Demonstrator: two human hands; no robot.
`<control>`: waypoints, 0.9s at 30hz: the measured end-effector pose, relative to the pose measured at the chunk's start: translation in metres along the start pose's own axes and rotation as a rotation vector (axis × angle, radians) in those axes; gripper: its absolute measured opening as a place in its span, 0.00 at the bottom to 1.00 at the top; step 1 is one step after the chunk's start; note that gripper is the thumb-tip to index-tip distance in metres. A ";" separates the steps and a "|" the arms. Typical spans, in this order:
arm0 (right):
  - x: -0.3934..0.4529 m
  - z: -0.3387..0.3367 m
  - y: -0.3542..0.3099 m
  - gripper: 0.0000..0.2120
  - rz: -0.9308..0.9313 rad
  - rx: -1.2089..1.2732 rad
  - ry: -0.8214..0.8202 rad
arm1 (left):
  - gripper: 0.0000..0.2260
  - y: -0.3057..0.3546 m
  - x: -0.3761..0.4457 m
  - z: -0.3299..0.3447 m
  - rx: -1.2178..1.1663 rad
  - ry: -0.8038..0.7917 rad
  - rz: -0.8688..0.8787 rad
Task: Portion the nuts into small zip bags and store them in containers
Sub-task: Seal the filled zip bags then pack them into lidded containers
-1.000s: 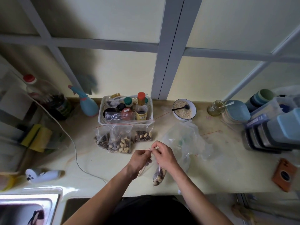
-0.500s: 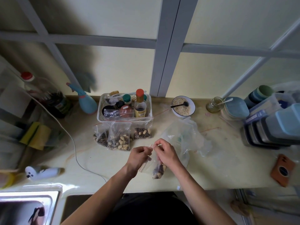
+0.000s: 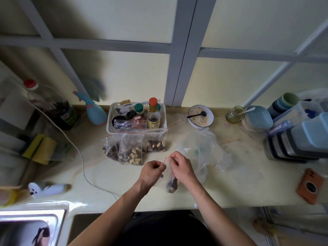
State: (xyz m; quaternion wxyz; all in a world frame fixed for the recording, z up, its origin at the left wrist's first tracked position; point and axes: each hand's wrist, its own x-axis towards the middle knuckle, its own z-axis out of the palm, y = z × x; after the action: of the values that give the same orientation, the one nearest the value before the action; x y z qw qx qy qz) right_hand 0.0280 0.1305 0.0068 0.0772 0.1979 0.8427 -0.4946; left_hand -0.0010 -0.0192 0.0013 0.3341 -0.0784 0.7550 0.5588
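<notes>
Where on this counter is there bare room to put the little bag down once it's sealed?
Bare counter lies left of the left hand, between the white cable and the filled zip bags. Another patch lies right of the crumpled plastic bag, before the stacked containers and orange phone. It is crowded around the white basket.

Both forearms are bare to the bottom edge of the picture, with no sleeve showing on either. The left hand (image 3: 153, 170) and right hand (image 3: 181, 167) carry no glove, ring or watch. Between the arms lies dark, black-looking clothing (image 3: 165, 229) on the torso.
</notes>
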 end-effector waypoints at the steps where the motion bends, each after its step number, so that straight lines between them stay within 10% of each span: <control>1: 0.002 0.000 0.000 0.07 0.004 -0.002 0.011 | 0.08 0.000 0.000 0.000 0.009 0.000 -0.005; 27: 0.003 0.010 0.001 0.06 -0.045 -0.026 0.002 | 0.09 -0.004 0.004 -0.005 0.023 -0.003 0.011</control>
State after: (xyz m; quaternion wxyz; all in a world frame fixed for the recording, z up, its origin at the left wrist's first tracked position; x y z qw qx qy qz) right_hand 0.0246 0.1232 0.0004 0.0678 0.1783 0.8534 -0.4850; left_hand -0.0043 -0.0236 -0.0038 0.3331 -0.0696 0.7614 0.5518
